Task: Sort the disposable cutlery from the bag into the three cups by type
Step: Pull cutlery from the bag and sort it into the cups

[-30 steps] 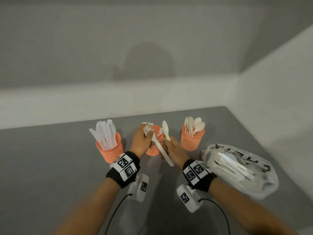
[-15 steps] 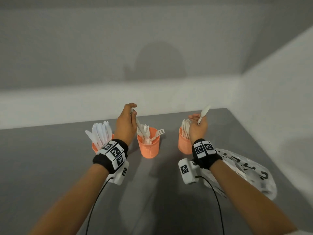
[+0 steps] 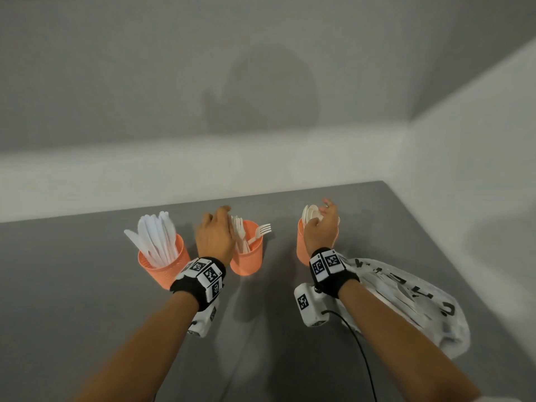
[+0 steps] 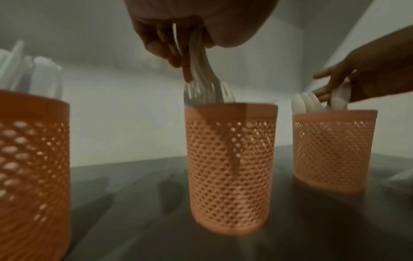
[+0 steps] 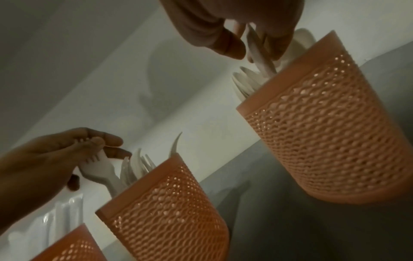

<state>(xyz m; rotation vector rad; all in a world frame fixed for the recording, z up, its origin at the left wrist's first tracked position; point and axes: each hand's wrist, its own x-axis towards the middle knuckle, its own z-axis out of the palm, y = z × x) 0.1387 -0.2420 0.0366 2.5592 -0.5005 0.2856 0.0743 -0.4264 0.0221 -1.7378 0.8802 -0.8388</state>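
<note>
On the grey tabletop (image 3: 87, 285) in front of you stand three orange perforated plastic cups in a row, well apart from one another. Your left hand (image 3: 214, 237) hangs over the middle cup (image 3: 248, 256), its fingertips (image 4: 176, 58) pinching the tined end of a white plastic fork (image 5: 98, 169) whose handle already reaches down inside that cup among the other forks (image 3: 261, 232) standing there. Your right hand (image 3: 320, 227) is above the right-hand cup (image 4: 333, 150), thumb and fingers closed lightly round the bowl end of a white plastic spoon (image 5: 260, 54), with its handle lowered into the cup beside the other spoons (image 4: 306, 104). Some of that hand's fingers spread out straight while the rest keep the pinch.

At your far left, the left-hand cup (image 3: 164, 265) holds a fan of white plastic knives (image 3: 155, 239), leaning left and touched by neither hand.

Just beside your right forearm, to its right, lies the translucent white plastic bag with black lettering (image 3: 420, 309), crumpled on the tabletop, with more white cutlery showing dimly through it; you cannot tell from these views which kinds remain.

Both wrists carry black bands with black-and-white square markers (image 3: 207, 274) and white camera boxes (image 3: 309, 306) hanging beneath, a black cable (image 3: 362, 349) running back from the right one.
</note>
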